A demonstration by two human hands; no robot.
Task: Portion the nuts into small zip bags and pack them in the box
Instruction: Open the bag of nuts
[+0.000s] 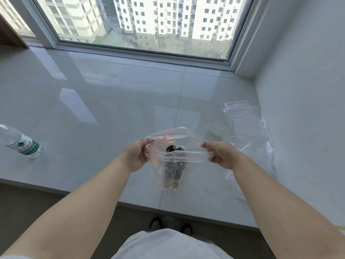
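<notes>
Left hand [134, 157] and right hand [221, 156] pinch the open zip bag [168, 146] of nuts [174, 171] above the windowsill's [93, 109] near edge.

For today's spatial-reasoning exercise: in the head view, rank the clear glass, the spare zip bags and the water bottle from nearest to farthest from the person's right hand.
1. Clear glass: just beyond the right hand.
2. Spare zip bags: farther right, by the wall.
3. Water bottle: lying far left on the sill.

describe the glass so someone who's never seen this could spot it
Start at the white wall on the right and drop to the pale sill. The clear glass stands upright there, beyond the right hand, beside flat empty zip bags; it alone stands tall.
</notes>
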